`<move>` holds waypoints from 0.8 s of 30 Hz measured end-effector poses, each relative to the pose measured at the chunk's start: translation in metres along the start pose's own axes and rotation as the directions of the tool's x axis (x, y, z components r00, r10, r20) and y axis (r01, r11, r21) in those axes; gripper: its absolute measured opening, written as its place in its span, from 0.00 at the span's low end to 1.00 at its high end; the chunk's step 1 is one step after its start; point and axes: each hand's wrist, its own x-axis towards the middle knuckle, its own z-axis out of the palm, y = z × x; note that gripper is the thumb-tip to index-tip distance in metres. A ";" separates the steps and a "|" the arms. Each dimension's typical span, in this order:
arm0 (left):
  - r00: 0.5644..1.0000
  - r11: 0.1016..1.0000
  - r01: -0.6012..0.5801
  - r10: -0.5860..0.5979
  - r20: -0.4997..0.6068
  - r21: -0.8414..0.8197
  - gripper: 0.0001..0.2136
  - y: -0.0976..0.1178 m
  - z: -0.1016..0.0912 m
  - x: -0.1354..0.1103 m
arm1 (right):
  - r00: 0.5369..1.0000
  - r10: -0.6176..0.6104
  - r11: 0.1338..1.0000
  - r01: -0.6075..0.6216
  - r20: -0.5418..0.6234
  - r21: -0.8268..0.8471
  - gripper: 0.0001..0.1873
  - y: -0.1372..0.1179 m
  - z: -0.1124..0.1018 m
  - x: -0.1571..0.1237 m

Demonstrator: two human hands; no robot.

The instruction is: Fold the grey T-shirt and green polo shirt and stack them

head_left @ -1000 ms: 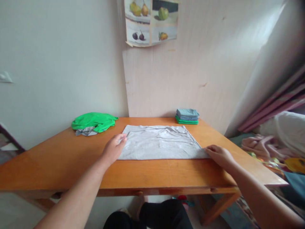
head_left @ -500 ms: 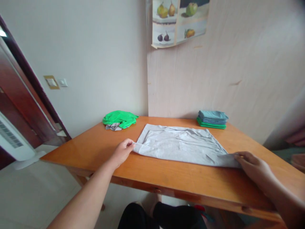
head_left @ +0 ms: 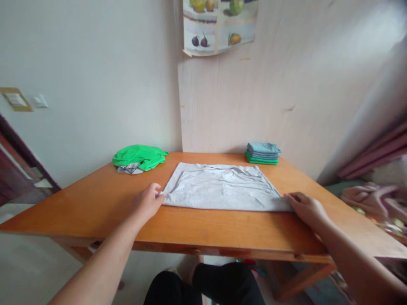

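A light grey garment (head_left: pixel 219 186), perhaps a shirt, lies folded into a wide panel on the wooden table (head_left: pixel 203 228). Wrinkles run across its upper layer, mostly toward the right. My left hand (head_left: pixel 149 201) pinches its near left corner between thumb and fingers. At the near right corner, my right hand (head_left: pixel 307 207) grips the cloth, with the fingertips partly hidden. Between the two hands the near edge runs almost straight along the tabletop.
At the back left sits a loose bright green cloth heap (head_left: pixel 140 156) with a patterned grey cloth (head_left: pixel 130 168) under it. A stack of folded blue and green clothes (head_left: pixel 262 153) stands at the back right. Pinkish fabric (head_left: pixel 375 199) lies beyond the table's right side.
The view has turned to the right, so everything sits further left. Both hands keep hold of the garment's near corners, and its near edge now looks straighter and flatter.
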 end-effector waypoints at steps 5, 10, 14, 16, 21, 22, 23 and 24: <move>0.949 0.969 -0.231 0.243 -0.202 0.085 0.19 0.010 -0.005 0.004 | 0.977 0.084 0.991 -0.062 -0.194 0.118 0.26 -0.007 -0.005 -0.004; 0.920 0.926 -0.375 0.378 -0.103 0.047 0.23 0.042 0.004 0.004 | 0.973 -0.013 0.998 0.025 -0.229 0.050 0.27 -0.027 -0.007 -0.007; 0.938 0.929 -0.346 0.338 0.080 0.129 0.28 0.057 0.023 0.001 | 0.955 -0.296 0.943 0.294 0.010 -0.157 0.30 -0.043 0.009 -0.008; 0.943 0.940 -0.298 0.264 0.204 0.163 0.30 0.058 0.029 -0.001 | 0.937 -0.320 0.904 0.347 0.142 -0.251 0.34 -0.045 0.020 -0.009; 0.928 0.945 -0.243 0.162 0.335 0.217 0.33 0.053 0.027 -0.006 | 0.923 -0.233 0.866 0.340 0.306 -0.367 0.35 -0.037 0.033 -0.009; 0.927 0.945 -0.242 0.159 0.338 0.219 0.34 0.053 0.025 -0.007 | 0.920 -0.230 0.860 0.345 0.317 -0.376 0.35 -0.035 0.032 -0.010; 0.926 0.945 -0.241 0.157 0.343 0.219 0.34 0.052 0.023 -0.008 | 0.917 -0.231 0.855 0.351 0.326 -0.382 0.35 -0.033 0.031 -0.010; 0.924 0.947 -0.240 0.155 0.349 0.215 0.34 0.052 0.021 -0.008 | 0.915 -0.232 0.851 0.355 0.331 -0.386 0.35 -0.032 0.030 -0.010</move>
